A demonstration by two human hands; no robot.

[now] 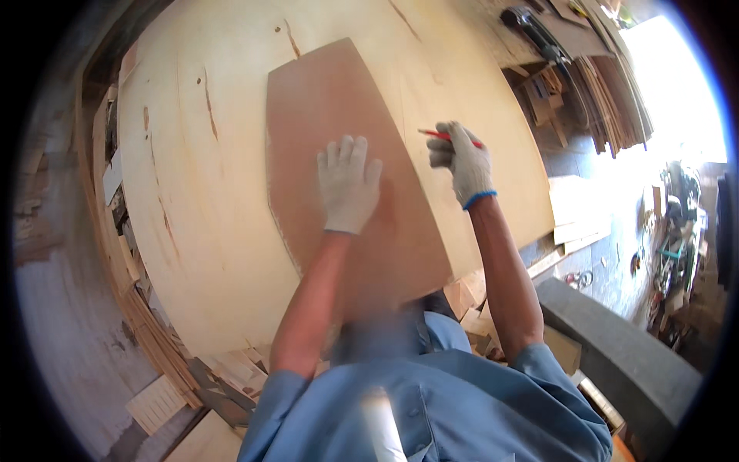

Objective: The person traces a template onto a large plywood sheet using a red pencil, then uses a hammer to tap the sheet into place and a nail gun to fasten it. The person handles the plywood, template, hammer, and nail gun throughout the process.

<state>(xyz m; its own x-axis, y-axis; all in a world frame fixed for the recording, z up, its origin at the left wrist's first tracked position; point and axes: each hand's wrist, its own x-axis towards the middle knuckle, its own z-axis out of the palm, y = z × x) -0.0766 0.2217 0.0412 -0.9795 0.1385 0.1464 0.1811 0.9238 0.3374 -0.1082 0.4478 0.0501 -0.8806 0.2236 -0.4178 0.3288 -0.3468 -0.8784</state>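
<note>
A brown, tapered flat board (331, 100) lies on a large pale plywood sheet (208, 200). My left hand (348, 185), in a whitish work glove, rests flat on the middle of the brown board with its fingers stretched out. Just right of the board's slanted edge, my right hand (464, 159) is closed around a red pencil (436, 134). That glove has a blue cuff. The pencil's tip points left, toward the board's edge, and looks raised above the plywood. The board's near end reaches my body, where a blurred patch hides part of it.
Stacked thin boards (616, 100) and a dark power tool (531, 35) are at the far right. A grey curved panel (616, 346) stands at near right. Wood offcuts (473, 308) lie beneath the sheet's near edge, and long strips (154, 339) run along the left.
</note>
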